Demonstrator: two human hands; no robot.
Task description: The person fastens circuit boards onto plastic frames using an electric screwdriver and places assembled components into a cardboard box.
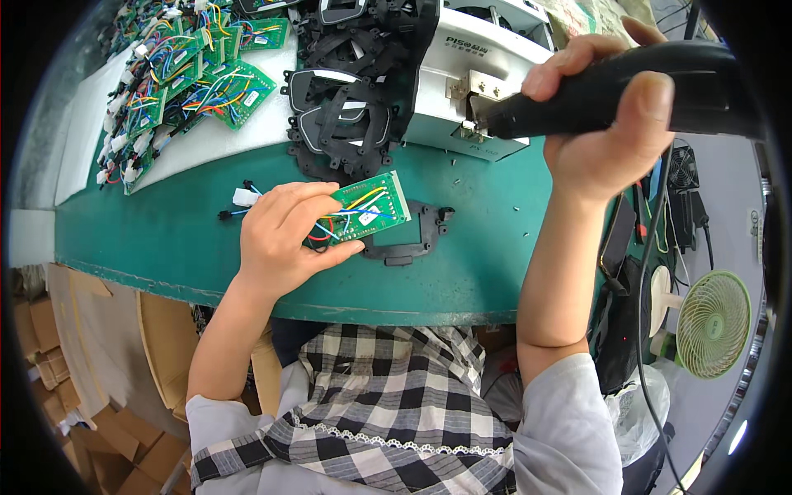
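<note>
My left hand point(285, 235) grips a green circuit board point(388, 213) by its left side. Coloured wires run across the board, and a white plug and black plugs hang off beyond my fingers. Partly beneath the board, a flat black plastic frame point(403, 251) lies on the table. Up at the right, my right hand point(606, 157) is wrapped round a thick black electric screwdriver point(709, 91). Its tip points left, at the outlet of a white screw feeder point(433, 99); whether a screw sits on the tip is too small to tell.
Many wired green boards point(235, 95) are heaped on white foam point(272, 136) at the far left. Black plastic frames point(342, 124) are piled beside the feeder. Loose screws point(516, 208) dot the green table point(462, 285). A green fan point(714, 324) stands at the right, near a hanging cable point(642, 330).
</note>
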